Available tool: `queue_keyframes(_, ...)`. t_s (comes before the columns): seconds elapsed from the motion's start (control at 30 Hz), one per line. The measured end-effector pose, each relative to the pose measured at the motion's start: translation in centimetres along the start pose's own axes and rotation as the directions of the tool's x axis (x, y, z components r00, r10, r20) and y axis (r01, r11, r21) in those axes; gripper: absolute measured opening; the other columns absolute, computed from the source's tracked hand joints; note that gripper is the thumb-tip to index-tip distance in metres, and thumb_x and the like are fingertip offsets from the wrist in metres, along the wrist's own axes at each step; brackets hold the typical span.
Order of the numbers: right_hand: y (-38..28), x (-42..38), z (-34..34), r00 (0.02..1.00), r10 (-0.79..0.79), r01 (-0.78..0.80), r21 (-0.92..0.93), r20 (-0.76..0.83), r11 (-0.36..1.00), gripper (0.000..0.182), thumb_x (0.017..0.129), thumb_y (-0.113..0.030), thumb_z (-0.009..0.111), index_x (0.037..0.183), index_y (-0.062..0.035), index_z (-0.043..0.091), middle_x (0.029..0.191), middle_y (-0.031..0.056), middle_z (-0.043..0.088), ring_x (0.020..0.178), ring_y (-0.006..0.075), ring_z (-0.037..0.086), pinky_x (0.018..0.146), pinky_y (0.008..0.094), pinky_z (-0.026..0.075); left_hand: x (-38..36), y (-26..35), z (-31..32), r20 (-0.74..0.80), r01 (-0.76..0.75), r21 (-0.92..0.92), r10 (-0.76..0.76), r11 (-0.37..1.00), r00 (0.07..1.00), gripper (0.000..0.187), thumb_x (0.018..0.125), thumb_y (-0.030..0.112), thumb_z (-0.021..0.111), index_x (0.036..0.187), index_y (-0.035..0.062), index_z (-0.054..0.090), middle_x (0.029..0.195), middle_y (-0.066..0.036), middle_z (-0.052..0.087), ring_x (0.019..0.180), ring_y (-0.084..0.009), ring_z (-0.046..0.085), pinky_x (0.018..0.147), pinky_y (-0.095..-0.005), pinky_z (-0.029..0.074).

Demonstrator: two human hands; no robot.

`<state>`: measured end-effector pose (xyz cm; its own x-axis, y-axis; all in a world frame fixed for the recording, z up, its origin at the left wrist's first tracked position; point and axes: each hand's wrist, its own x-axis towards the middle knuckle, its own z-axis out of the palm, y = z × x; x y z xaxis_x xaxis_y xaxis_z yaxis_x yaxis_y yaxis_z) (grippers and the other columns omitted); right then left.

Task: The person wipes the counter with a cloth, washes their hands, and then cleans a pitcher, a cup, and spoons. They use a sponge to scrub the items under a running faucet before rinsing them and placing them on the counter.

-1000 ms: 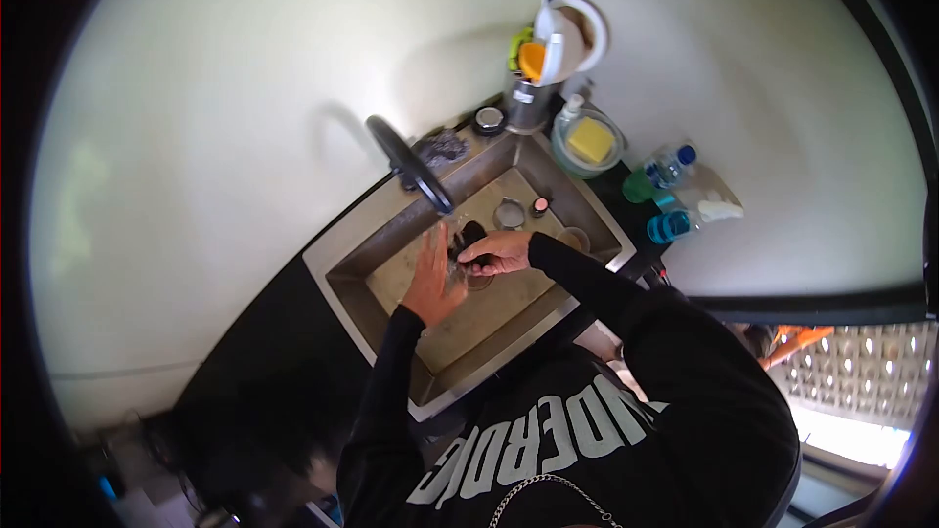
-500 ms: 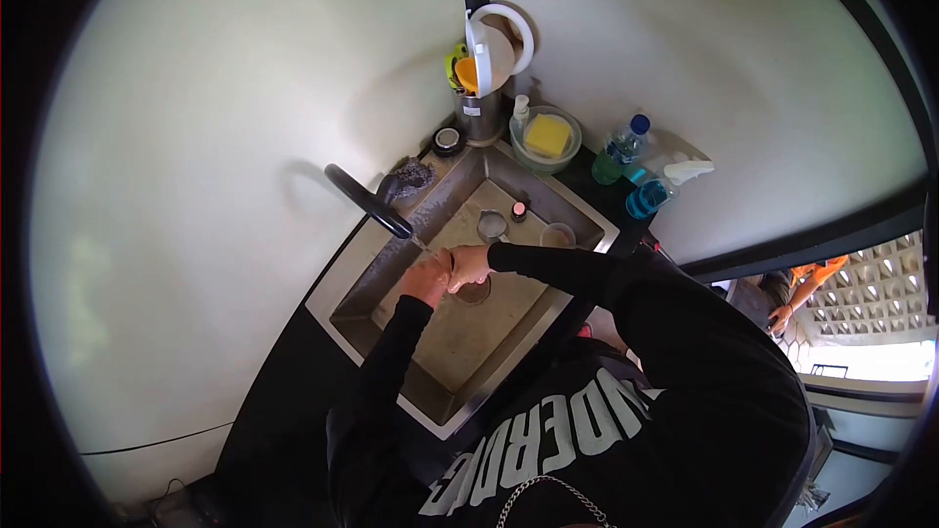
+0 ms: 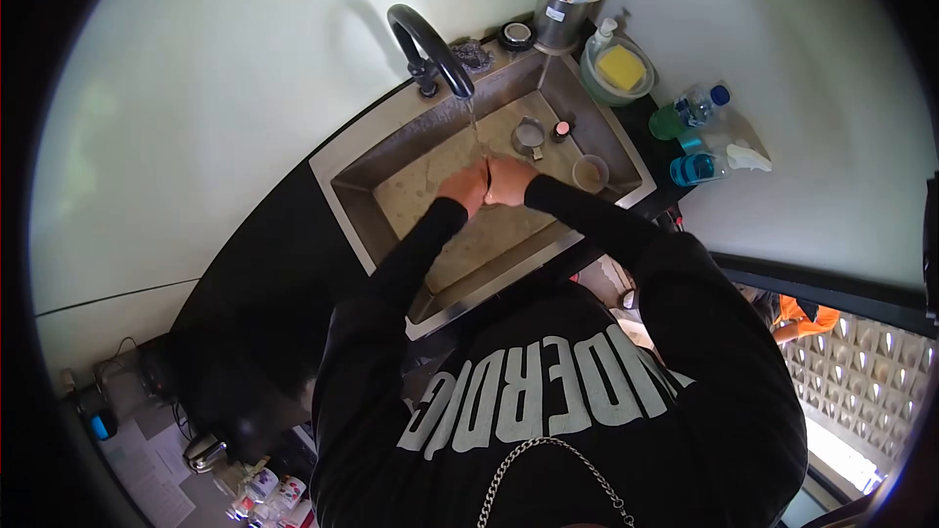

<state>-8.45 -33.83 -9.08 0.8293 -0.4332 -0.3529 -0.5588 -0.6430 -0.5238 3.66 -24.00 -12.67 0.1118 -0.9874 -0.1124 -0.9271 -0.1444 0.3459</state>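
Note:
My left hand [image 3: 464,187] and my right hand [image 3: 510,180] meet over the sink [image 3: 430,254], beneath the black faucet [image 3: 435,44]. A thin stream of water runs from the spout down to them. Both look closed, with fingers curled against each other. Something narrow and dark shows between them, too small to make out. In the basin beyond my right hand lie a small metal cup [image 3: 528,134], a small dark bottle with a pink top [image 3: 560,131] and a clear plastic cup [image 3: 590,173].
Behind the sink stand a metal utensil holder [image 3: 559,24], a bowl with a yellow sponge [image 3: 620,68], a green bottle [image 3: 685,115] and a blue spray bottle [image 3: 696,170]. A dark scrubber [image 3: 474,57] lies by the faucet. A person in orange [image 3: 810,317] is at far right.
My view has swung, so the sink sits higher and the counter at left shows more. My hands, overlapped before, are now side by side under the water.

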Motion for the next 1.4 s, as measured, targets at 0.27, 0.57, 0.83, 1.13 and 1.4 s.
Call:
queue_keyframes(0.27, 0.2, -4.0, 1.2, 0.903, -0.220, -0.264, 0.880, 0.369, 0.395, 0.033, 0.081, -0.004, 0.071, 0.110, -0.0011, 0.055, 0.088, 0.0109, 0.065, 0.084, 0.0254, 0.066, 0.071, 0.0363, 0.056, -5.8, 2.5, -2.0, 0.043, 0.045, -0.069, -0.042, 0.997, 0.998, 0.051, 0.084, 0.014, 0.063, 0.129, 0.0021, 0.041, 0.108, -0.022, 0.063, 0.092, -0.0396, 0.066, 0.073, -0.0482, 0.054)
queue_keyframes(0.57, 1.3, -3.5, 0.5, 0.577, -0.406, -0.518, 0.701, 0.709, 0.490, 0.013, 0.088, -0.013, 0.070, 0.094, -0.0038, 0.064, 0.079, 0.0034, 0.061, 0.065, 0.0114, 0.056, 0.057, 0.0257, 0.046, -8.3, 1.6, -1.3, -0.073, -0.375, 0.072, 0.380, 0.924, 0.922, 0.074, 0.082, 0.021, 0.066, 0.147, 0.0060, 0.033, 0.133, -0.018, 0.047, 0.111, -0.0365, 0.055, 0.095, -0.0406, 0.045)
queue_keyframes(0.83, -2.2, -3.2, 1.9, 0.582, -0.207, -0.477, 0.537, 0.786, 0.696, 0.026, 0.079, -0.025, 0.077, 0.068, -0.0169, 0.054, 0.059, -0.0085, 0.046, 0.044, 0.0041, 0.036, 0.041, 0.0223, 0.027, -8.6, 1.2, -1.2, 0.045, -0.219, 0.154, 0.214, 0.963, 0.976, 0.029, 0.089, 0.021, 0.053, 0.114, 0.0077, 0.050, 0.081, -0.010, 0.065, 0.073, -0.0292, 0.069, 0.057, -0.0422, 0.054)
queue_keyframes(1.13, -2.7, -3.4, 4.8, 0.983, -0.131, 0.130, 0.016, 0.129, 0.991, 0.037, 0.079, -0.036, 0.064, 0.104, -0.0085, 0.060, 0.092, 0.0201, 0.070, 0.092, 0.0420, 0.067, 0.079, 0.0538, 0.051, -7.2, 2.0, -1.2, 0.132, 0.072, 0.186, -0.098, 0.980, 0.986, 0.016, 0.091, 0.017, 0.051, 0.091, 0.0041, 0.060, 0.079, -0.017, 0.070, 0.072, -0.0344, 0.071, 0.062, -0.0456, 0.056)
queue_keyframes(1.4, -4.1, -4.1, 3.3, 0.979, -0.183, 0.196, -0.178, 0.088, 0.964, 0.034, 0.084, -0.038, 0.061, 0.107, -0.0125, 0.060, 0.092, 0.0186, 0.070, 0.089, 0.0405, 0.067, 0.077, 0.0528, 0.054, -7.7, 1.6, -1.3, 0.100, 0.146, 0.088, -0.154, 0.985, 0.983, 0.017, 0.090, 0.016, 0.051, 0.098, 0.0018, 0.057, 0.081, -0.021, 0.070, 0.075, -0.0393, 0.069, 0.066, -0.0490, 0.055)
